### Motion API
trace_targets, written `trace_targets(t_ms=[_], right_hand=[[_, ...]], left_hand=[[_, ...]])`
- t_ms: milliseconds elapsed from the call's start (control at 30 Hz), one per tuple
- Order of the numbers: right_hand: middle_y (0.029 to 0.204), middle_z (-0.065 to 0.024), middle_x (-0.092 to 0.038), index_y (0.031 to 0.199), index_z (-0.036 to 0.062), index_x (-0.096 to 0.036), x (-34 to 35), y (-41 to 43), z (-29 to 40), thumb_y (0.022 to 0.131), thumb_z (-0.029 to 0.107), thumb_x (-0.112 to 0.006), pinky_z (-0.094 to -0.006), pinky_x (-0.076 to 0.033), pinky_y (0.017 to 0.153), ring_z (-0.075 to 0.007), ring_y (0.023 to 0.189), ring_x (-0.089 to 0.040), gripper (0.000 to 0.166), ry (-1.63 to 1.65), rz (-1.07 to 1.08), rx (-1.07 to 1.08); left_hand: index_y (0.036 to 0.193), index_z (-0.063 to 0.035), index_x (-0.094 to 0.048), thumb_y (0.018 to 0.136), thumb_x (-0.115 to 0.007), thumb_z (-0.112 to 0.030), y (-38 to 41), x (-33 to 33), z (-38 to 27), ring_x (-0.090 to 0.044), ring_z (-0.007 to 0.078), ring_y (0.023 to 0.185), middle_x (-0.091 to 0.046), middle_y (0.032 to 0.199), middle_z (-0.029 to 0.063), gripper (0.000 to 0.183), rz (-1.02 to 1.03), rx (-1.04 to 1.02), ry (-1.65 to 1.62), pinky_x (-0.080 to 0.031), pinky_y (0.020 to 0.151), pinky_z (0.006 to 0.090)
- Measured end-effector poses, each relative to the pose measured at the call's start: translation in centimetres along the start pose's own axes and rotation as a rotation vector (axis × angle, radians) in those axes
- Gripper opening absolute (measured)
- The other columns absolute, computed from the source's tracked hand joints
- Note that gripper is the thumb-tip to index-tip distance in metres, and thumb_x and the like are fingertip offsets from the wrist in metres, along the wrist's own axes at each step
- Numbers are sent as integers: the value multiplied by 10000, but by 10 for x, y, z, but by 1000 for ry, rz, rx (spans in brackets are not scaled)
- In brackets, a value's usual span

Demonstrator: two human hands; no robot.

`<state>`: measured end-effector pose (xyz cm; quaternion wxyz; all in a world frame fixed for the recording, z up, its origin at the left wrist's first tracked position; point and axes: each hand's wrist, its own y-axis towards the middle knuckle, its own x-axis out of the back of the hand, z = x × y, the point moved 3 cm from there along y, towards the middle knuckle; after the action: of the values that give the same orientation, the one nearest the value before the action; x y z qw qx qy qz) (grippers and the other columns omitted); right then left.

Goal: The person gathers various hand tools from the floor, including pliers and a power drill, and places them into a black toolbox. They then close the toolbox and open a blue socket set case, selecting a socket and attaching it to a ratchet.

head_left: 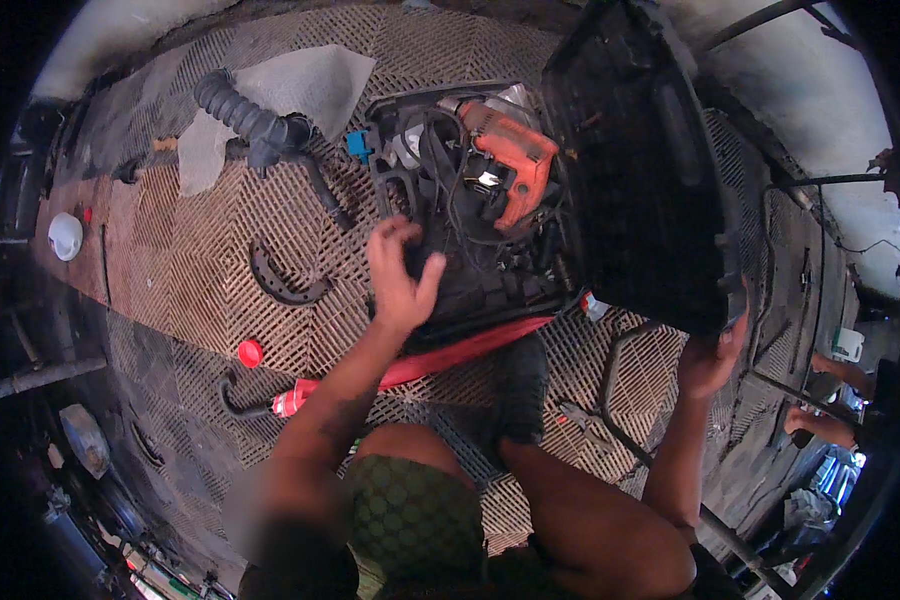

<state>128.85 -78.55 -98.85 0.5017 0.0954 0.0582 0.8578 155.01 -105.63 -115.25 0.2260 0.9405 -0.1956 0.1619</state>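
A black plastic tool case (pixel 469 289) lies unfolded on the lattice floor mat before me. Inside its base is an orange corded power drill (pixel 526 142), chuck towards the upper left, with a black cable (pixel 459 225) looped around it. My left hand (pixel 401 274) hovers at the case's left side by the carry handle (pixel 399 191); its fingers are apart and hold nothing. The lid (pixel 637 172) stands raised on the right, and my right hand (pixel 711 364) grips its near corner, with some fingers hidden behind it.
Left of the case lie a corrugated rubber hose (pixel 232 105), a white foam sheet (pixel 307 82), a brake shoe (pixel 279 277) and a red cap (pixel 250 353). A long red item (pixel 457 358) borders the near side. Pliers (pixel 589 427) and a bent bar (pixel 613 375) lie nearer me.
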Motion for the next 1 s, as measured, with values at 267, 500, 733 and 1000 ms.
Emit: trace_targets(t_ms=[267,500,733,1000], right_hand=[[1407,-157,-460,1454,-40,-334,-14,-11,8,778,579,-682,-376,-329,1100,-237,1293,-454,980,-139,113,4],[1455,-258,-385,1428,20,-403,-79,-30,22,737,523,-733,-482,-305,1102,-368,1341,-409,916,-428,502,254],[1521,-236,-302,1426,154,-450,-174,-64,13,728,443,-772,-596,-237,1121,-441,1398,-297,822,-746,1034,404],[1559,-195,-266,1410,184,-491,-196,-81,-22,761,407,-751,-623,-241,1111,-418,1431,-244,733,-982,1180,369]], left_hand=[[1269,29,-565,841,-691,-418,65,-22,3,-463,415,1285,-408,1450,260,631,381,-11,220,-358,1072,488],[1274,13,-582,889,-614,-435,29,-16,9,-474,374,1294,-463,1444,205,592,523,-13,412,-330,1088,502],[1197,12,-628,982,-527,-316,18,37,36,-546,293,1192,-675,1143,175,404,79,437,-101,-402,1003,407],[1389,100,-383,979,-533,-457,-37,42,22,-487,312,1278,-483,1383,266,708,260,724,-192,-363,1074,360]])
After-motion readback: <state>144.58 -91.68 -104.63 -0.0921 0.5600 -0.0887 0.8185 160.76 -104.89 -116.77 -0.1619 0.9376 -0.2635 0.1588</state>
